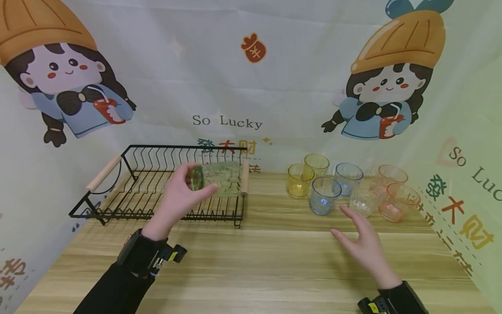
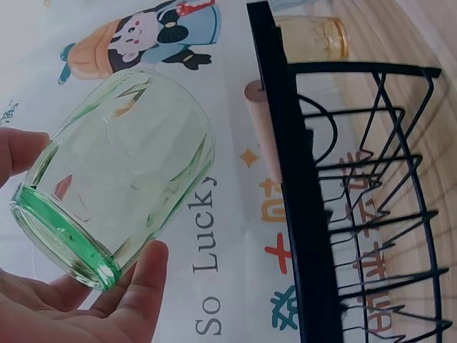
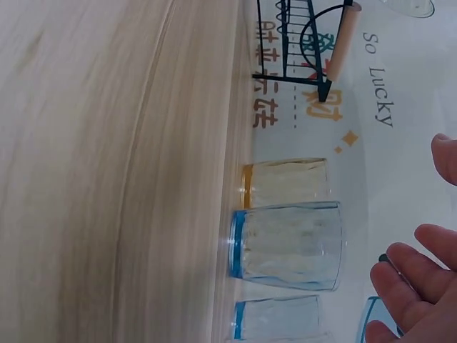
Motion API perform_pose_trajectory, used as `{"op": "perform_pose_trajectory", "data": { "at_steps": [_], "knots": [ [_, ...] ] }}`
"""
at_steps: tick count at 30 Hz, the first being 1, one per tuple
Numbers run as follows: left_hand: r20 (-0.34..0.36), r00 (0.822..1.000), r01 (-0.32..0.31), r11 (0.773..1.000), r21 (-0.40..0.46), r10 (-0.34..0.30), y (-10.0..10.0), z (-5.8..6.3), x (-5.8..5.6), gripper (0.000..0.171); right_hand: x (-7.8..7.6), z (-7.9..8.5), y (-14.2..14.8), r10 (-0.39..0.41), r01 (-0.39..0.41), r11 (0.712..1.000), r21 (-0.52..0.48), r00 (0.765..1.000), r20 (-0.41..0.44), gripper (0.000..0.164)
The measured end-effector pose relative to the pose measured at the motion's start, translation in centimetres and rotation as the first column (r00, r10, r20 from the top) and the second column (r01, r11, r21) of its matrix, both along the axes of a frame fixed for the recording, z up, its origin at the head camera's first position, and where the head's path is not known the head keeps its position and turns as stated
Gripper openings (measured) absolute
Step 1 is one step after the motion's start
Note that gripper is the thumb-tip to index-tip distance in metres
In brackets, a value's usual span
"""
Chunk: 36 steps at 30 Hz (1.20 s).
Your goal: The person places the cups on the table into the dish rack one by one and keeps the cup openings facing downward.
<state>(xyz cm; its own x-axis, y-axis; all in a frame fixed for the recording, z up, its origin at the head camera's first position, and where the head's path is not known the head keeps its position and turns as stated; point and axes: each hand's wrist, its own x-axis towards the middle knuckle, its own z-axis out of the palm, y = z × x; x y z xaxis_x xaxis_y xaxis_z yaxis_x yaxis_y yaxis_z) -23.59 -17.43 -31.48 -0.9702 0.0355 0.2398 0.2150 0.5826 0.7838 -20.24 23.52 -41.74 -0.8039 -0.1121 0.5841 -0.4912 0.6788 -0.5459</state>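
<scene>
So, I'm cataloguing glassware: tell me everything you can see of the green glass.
The green glass looks transparent and pale green, its wall uneven and faceted, its base thicker and darker. No contents show. It is tipped on its side, mouth pointing right in the head view, base towards the palm of the left grip, whose thumb and fingers hold it near that end. It is above the black rack, apart from it in the left wrist view.

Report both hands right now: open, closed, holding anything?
Left hand: closed around the green glass, held over the dish rack.
Right hand: open, holding nothing.
</scene>
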Motion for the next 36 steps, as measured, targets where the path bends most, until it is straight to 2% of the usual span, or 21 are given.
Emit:
{"op": "perform_pose_trajectory", "data": {
  "at_steps": [10, 16, 22, 26, 36],
  "knots": [
    [0.023, 0.999, -0.034, 0.998, -0.059, 0.035, -1.7, 1.1, -1.6, 0.086, -0.1, -0.5, 0.8, -0.009, 0.008, 0.999, 0.044, 1.0, 0.022, 0.063],
    [0.078, 0.995, -0.059, 0.997, -0.056, 0.063, -2.8, 2.0, -2.6, 0.097, 0.0, -0.4, 1.1, -0.027, 0.023, 0.998, 0.057, 0.998, 0.054, 0.064],
    [0.121, 0.991, -0.052, 0.995, -0.082, 0.062, -3.8, 3.0, -3.8, 0.1, 0.0, -0.6, 1.3, -0.043, 0.04, 0.996, 0.077, 0.998, 0.036, 0.064],
    [0.121, 0.991, -0.045, 0.993, -0.108, 0.058, -4.2, 3.5, -4.6, 0.099, -0.1, -0.8, 1.6, -0.049, 0.046, 0.995, 0.087, 0.998, 0.027, 0.064],
    [0.109, 0.991, -0.054, 0.984, -0.169, 0.074, -5.5, 3.8, -6.2, 0.096, -0.3, -1.0, 2.4, -0.059, 0.055, 0.993, 0.109, 0.997, 0.039, 0.065]
  ]
}}
